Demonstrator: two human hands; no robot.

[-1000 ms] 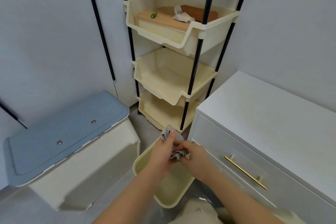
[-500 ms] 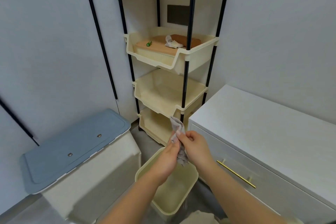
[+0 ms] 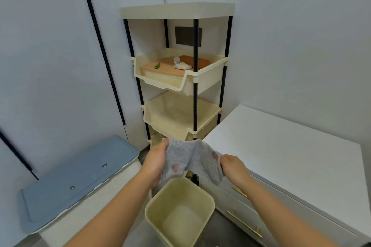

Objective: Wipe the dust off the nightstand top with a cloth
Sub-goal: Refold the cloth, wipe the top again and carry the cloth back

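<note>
A grey dotted cloth [image 3: 191, 159] is stretched out between both hands in the middle of the head view. My left hand [image 3: 155, 163] pinches its left edge and my right hand [image 3: 233, 168] grips its right edge. The cloth hangs in the air above a cream waste bin [image 3: 180, 212] on the floor. The white nightstand [image 3: 281, 152], with a bare flat top and gold drawer handles, stands just to the right of my hands. The cloth does not touch it.
A cream shelf rack [image 3: 178, 78] with black posts stands in the corner behind the cloth; its upper tray holds a wooden-lidded box, a green battery and crumpled paper. A white storage box with a blue lid [image 3: 76, 178] sits at the left.
The bunched cloth has been pulled open and spread wide between my hands. My hands have moved apart and risen, and the view has tilted upward.
</note>
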